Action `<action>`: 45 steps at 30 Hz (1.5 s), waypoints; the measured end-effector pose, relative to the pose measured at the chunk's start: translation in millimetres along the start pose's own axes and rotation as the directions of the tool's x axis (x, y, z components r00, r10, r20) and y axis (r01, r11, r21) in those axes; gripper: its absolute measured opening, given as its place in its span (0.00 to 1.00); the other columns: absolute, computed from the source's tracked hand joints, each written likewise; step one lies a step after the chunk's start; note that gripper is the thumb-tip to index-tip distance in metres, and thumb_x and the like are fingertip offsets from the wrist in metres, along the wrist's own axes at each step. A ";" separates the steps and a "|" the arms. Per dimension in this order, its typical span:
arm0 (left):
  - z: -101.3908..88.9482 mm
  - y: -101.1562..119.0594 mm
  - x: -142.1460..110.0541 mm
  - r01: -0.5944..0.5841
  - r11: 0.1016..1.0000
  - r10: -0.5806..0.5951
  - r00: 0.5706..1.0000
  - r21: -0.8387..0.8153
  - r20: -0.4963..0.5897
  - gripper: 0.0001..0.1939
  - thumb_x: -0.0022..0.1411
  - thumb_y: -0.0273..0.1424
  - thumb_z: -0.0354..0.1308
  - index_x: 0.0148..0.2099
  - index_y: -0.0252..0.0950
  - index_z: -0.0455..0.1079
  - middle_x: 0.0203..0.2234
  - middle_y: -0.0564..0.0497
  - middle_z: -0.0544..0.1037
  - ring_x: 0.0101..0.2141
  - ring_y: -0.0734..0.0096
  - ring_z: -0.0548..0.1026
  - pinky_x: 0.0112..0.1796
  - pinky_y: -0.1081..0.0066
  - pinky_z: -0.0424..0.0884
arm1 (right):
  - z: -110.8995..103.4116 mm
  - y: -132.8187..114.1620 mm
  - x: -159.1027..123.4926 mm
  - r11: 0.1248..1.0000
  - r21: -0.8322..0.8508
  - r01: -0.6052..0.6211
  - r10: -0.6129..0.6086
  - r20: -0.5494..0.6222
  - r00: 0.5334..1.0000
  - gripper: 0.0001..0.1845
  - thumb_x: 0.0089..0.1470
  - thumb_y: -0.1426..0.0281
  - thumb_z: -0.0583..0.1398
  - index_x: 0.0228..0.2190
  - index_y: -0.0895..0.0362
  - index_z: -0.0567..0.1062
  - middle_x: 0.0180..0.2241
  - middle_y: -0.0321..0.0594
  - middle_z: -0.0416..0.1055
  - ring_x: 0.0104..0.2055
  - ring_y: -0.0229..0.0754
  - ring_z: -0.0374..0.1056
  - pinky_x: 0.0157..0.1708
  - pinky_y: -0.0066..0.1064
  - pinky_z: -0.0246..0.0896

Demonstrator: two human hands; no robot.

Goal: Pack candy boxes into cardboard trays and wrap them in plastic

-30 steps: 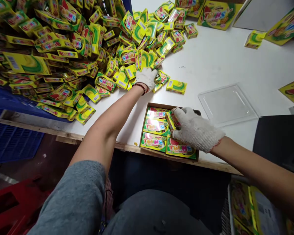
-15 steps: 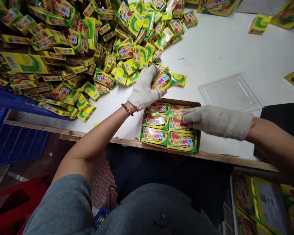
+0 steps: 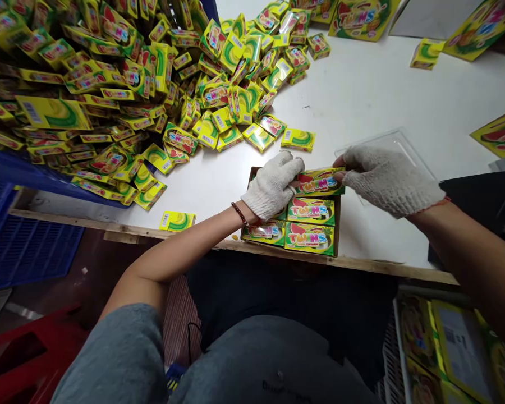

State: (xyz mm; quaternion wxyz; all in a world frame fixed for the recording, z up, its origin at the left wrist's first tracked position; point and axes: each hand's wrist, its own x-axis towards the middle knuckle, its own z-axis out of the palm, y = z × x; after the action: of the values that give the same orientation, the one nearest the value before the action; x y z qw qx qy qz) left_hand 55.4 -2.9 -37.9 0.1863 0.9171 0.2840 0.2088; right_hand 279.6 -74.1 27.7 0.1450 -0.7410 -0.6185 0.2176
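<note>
- Half a second ago my left hand [image 3: 273, 188] had a pack [image 3: 317, 182] out over the surface [image 3: 340, 90], just beyond the carton [image 3: 337, 227]; now that pack is at the carton's far right corner, with both my hands at it; as I judge it, the fetching part is over and this is the fitting part
- My left hand is half curled, fingertips and thumb at the pack's left end; my right hand [image 3: 376, 177] pinches its right end narrowly; whether the pack rests on anything beneath, I cannot tell
- Other packs lie face up in the carton, partly under my left hand; a loose pack [image 3: 298, 139] lies just beyond it; the big pile [image 3: 109, 101] rises to the left, over a blue crate [image 3: 46, 174]; a clear lid [image 3: 398, 140] lies partly behind my right hand
- "TWINS" reads plainly on my pack and those in the carton; the line below is too small to make out; a large box [image 3: 362, 22] beyond also says "TWINS"; several packs lie barcode up; my shirt's lettering is too blurred
</note>
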 end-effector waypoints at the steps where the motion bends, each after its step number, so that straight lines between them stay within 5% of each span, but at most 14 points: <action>1: 2.1 -1.3 -0.8 0.007 1.000 -0.007 1.000 0.008 0.010 0.10 0.69 0.23 0.56 0.49 0.40 0.72 0.48 0.45 0.77 0.49 0.58 0.77 0.49 0.60 0.76 | 2.2 2.8 0.9 1.000 -0.003 -0.005 0.005 -0.007 1.000 0.11 0.57 0.72 0.62 0.39 0.56 0.84 0.33 0.45 0.80 0.38 0.51 0.73 0.39 0.40 0.63; 6: 7.8 -7.4 -0.4 -0.025 1.000 0.025 0.999 0.008 -0.031 0.07 0.72 0.26 0.55 0.48 0.40 0.73 0.47 0.45 0.77 0.49 0.58 0.76 0.48 0.61 0.74 | 18.3 5.8 7.0 0.998 -0.048 0.037 -0.037 -0.006 0.999 0.11 0.58 0.72 0.63 0.39 0.56 0.86 0.35 0.45 0.81 0.39 0.50 0.73 0.39 0.39 0.63; 10: 8.9 -10.8 1.5 -0.089 0.996 0.089 0.996 0.026 0.019 0.08 0.74 0.26 0.55 0.47 0.40 0.74 0.44 0.45 0.78 0.47 0.59 0.77 0.48 0.61 0.74 | 24.2 6.8 5.8 0.957 -0.252 0.147 -0.149 0.009 0.989 0.13 0.61 0.73 0.61 0.40 0.57 0.87 0.43 0.50 0.82 0.43 0.51 0.73 0.39 0.38 0.62; 15: 3.9 -5.9 -2.9 -0.166 0.981 0.150 0.978 0.102 0.145 0.11 0.77 0.26 0.52 0.49 0.38 0.77 0.49 0.43 0.81 0.49 0.60 0.78 0.48 0.62 0.75 | 17.1 4.6 -0.2 0.749 -0.582 0.317 -0.305 0.123 0.944 0.17 0.67 0.72 0.56 0.36 0.59 0.87 0.42 0.58 0.83 0.43 0.57 0.73 0.39 0.43 0.59; 22: -3.0 10.6 -6.7 -0.348 0.914 0.285 0.917 0.207 0.279 0.16 0.80 0.32 0.51 0.52 0.35 0.80 0.56 0.40 0.82 0.57 0.54 0.76 0.60 0.56 0.72 | 18.0 -17.7 -15.9 0.556 -0.690 0.464 -0.302 0.353 0.886 0.22 0.63 0.83 0.52 0.40 0.62 0.86 0.39 0.61 0.84 0.42 0.59 0.78 0.38 0.43 0.65; 27: -1.5 24.6 -1.0 -0.457 0.882 0.388 0.844 0.118 0.371 0.25 0.79 0.45 0.56 0.68 0.37 0.75 0.67 0.37 0.76 0.63 0.46 0.72 0.61 0.49 0.67 | 0.7 -11.6 3.9 0.645 -0.607 0.465 -0.252 0.405 0.879 0.19 0.65 0.80 0.55 0.39 0.59 0.87 0.40 0.58 0.86 0.40 0.56 0.80 0.38 0.42 0.66; 32: -4.3 35.7 8.8 -0.435 0.892 0.333 0.816 0.123 0.472 0.32 0.77 0.53 0.54 0.71 0.38 0.73 0.71 0.35 0.74 0.61 0.42 0.71 0.51 0.50 0.67 | -10.5 0.4 86.7 0.891 -0.441 0.106 -0.072 0.093 0.993 0.21 0.73 0.69 0.57 0.56 0.64 0.86 0.57 0.58 0.84 0.60 0.57 0.79 0.58 0.49 0.66; 35: -8.4 38.2 17.4 -0.389 0.919 0.316 0.819 0.060 0.480 0.26 0.77 0.52 0.57 0.63 0.39 0.79 0.68 0.37 0.77 0.60 0.42 0.73 0.51 0.50 0.69 | 7.7 -5.3 125.5 0.946 -0.314 0.078 -0.057 0.075 0.996 0.24 0.74 0.68 0.58 0.61 0.71 0.81 0.63 0.66 0.78 0.67 0.57 0.73 0.66 0.49 0.61; 38: -12.3 28.1 37.5 -0.247 0.947 0.319 0.805 -0.205 0.500 0.17 0.79 0.46 0.58 0.49 0.42 0.82 0.52 0.44 0.87 0.51 0.52 0.80 0.48 0.55 0.74 | 33.6 -12.3 141.1 0.951 -0.270 0.152 -0.125 0.114 0.986 0.31 0.71 0.63 0.63 0.65 0.71 0.75 0.67 0.68 0.73 0.68 0.57 0.72 0.65 0.44 0.64; 39: -13.3 20.3 47.6 -0.159 0.940 0.293 0.833 -0.303 0.470 0.15 0.80 0.42 0.56 0.47 0.42 0.82 0.47 0.47 0.87 0.47 0.57 0.81 0.48 0.57 0.75 | 41.1 -12.9 142.3 0.950 -0.258 0.174 -0.147 0.121 0.982 0.33 0.70 0.60 0.64 0.66 0.71 0.75 0.67 0.67 0.73 0.67 0.58 0.73 0.64 0.44 0.65; 42: -14.7 -18.4 82.9 0.103 0.916 -0.015 0.974 -0.387 0.225 0.13 0.81 0.31 0.53 0.52 0.41 0.81 0.46 0.51 0.86 0.47 0.65 0.81 0.54 0.58 0.77 | 55.7 -8.3 140.8 0.941 -0.231 0.247 -0.220 0.134 0.966 0.32 0.68 0.58 0.66 0.64 0.67 0.76 0.66 0.62 0.75 0.67 0.60 0.73 0.65 0.44 0.65; 45: -9.3 -72.1 109.4 0.329 0.944 -0.327 0.944 -0.032 0.056 0.10 0.76 0.36 0.63 0.53 0.37 0.80 0.52 0.45 0.82 0.56 0.54 0.78 0.61 0.48 0.73 | 60.6 0.3 139.7 0.936 -0.242 0.255 -0.227 0.136 0.964 0.33 0.64 0.59 0.68 0.63 0.65 0.77 0.66 0.60 0.75 0.67 0.63 0.73 0.64 0.46 0.65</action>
State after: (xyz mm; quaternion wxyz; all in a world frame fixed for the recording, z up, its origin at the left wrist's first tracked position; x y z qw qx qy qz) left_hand 101.0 120.1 -32.9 0.2440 0.8580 0.4235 0.1579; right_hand 269.0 59.4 -44.7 0.0401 -0.6595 -0.7345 0.1549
